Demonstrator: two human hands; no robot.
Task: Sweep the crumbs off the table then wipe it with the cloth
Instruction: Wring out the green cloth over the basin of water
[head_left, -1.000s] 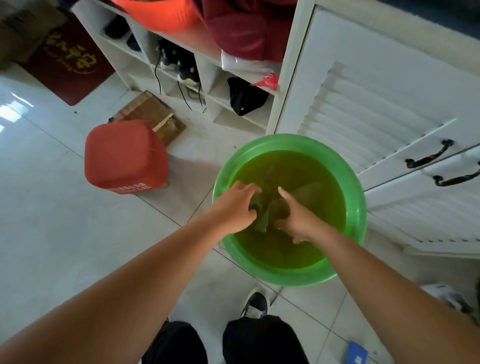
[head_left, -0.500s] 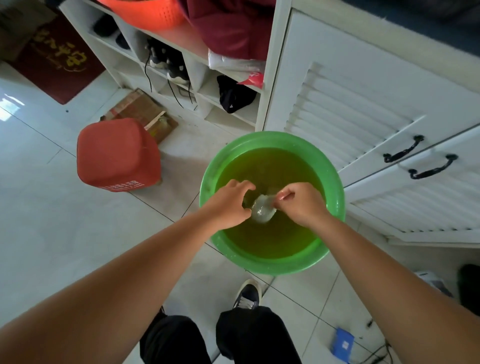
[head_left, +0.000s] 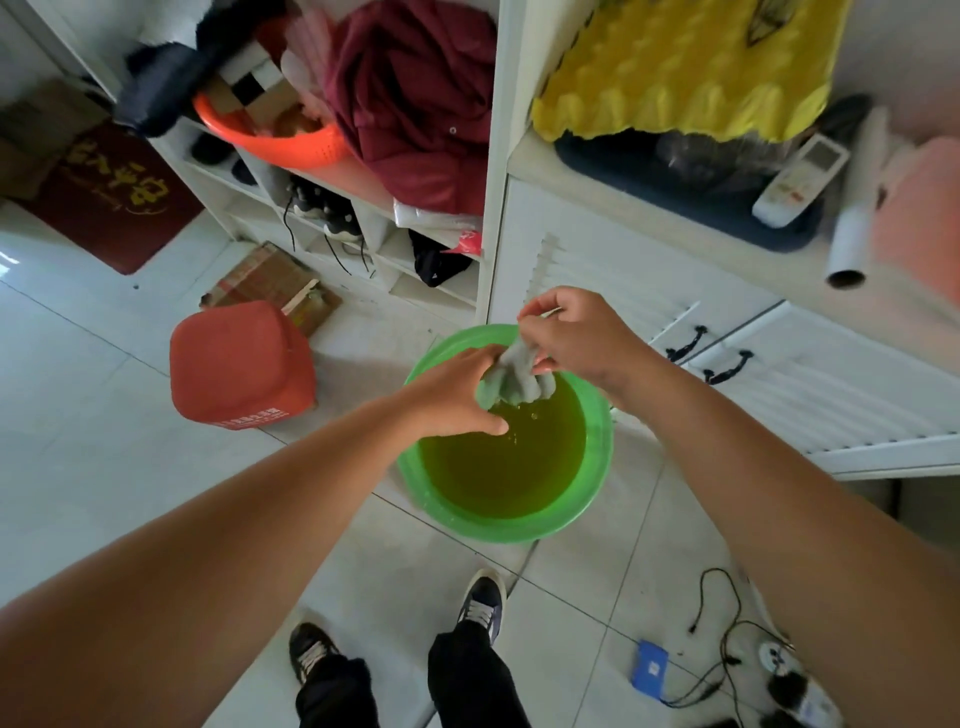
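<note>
**Wringing the cloth over a basin, before any wiping**

A white tiled floor fills the view, with white shelving and louvred cupboards behind. No table is in sight, so whether crumbs were swept cannot be told; wiping appears still ahead. A green basin of water stands on the floor, a red stool near it. Above the basin, the left hand and right hand are close together, both clamped on the wet grey cloth.
</note>
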